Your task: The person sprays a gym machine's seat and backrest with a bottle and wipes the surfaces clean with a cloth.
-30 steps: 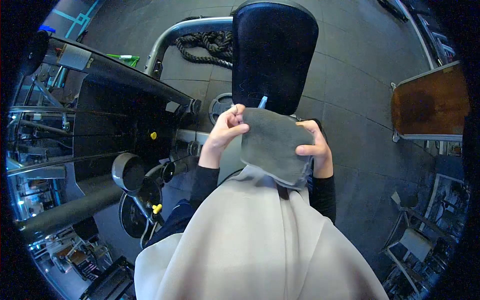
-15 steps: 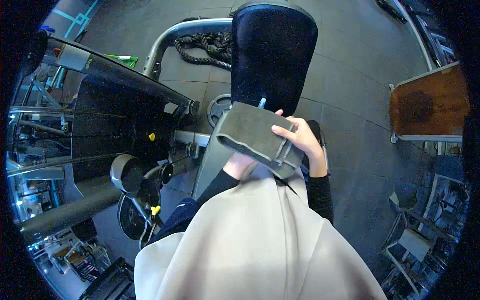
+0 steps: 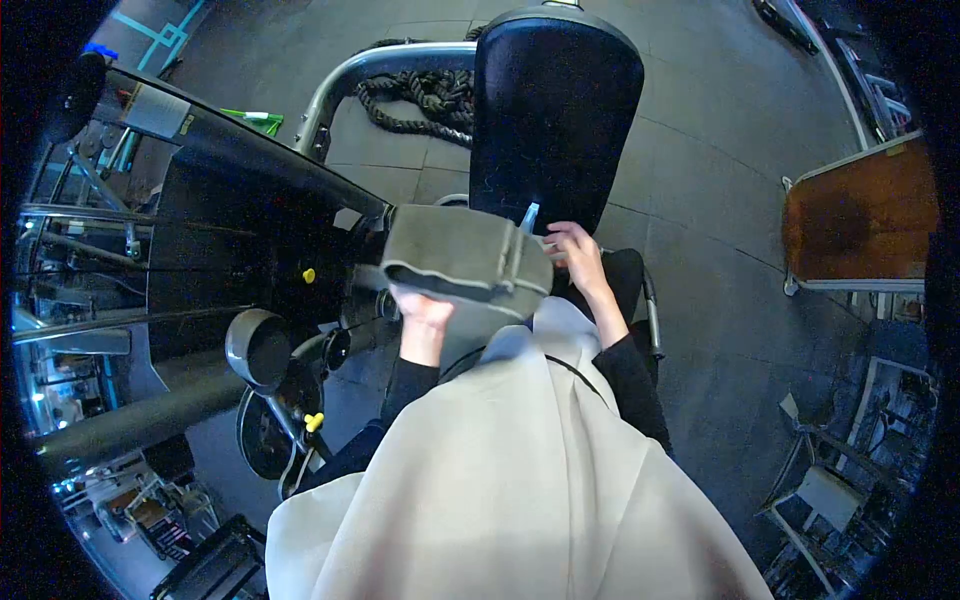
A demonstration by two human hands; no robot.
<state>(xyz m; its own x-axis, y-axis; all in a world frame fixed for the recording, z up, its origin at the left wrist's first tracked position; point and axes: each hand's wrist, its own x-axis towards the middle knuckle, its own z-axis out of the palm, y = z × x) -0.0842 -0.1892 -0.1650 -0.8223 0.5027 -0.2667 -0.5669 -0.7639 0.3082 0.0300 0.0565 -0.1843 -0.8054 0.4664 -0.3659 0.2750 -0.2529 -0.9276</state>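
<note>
A grey folded wrap (image 3: 450, 240) with pale edging and a band across its right part is held up over the front of the bench. My left hand (image 3: 424, 308) grips its lower left from beneath, with most of the fingers hidden behind it. My right hand (image 3: 578, 258) is just off the wrap's right end, fingers apart and holding nothing. Between them, a narrow light-blue piece (image 3: 530, 215) sticks up in front of the black padded backrest (image 3: 555, 110); its lower part is hidden.
On my left stands a weight machine (image 3: 230, 220) with a round pad (image 3: 257, 347) and yellow knobs. A thick black rope (image 3: 425, 100) lies coiled on the floor behind a curved metal tube (image 3: 385, 60). At right is a brown-topped platform (image 3: 855, 215).
The wrap has moved left and turned flatter, carried by my left hand. My right hand has let go of it and opened. The view has shifted slightly.
</note>
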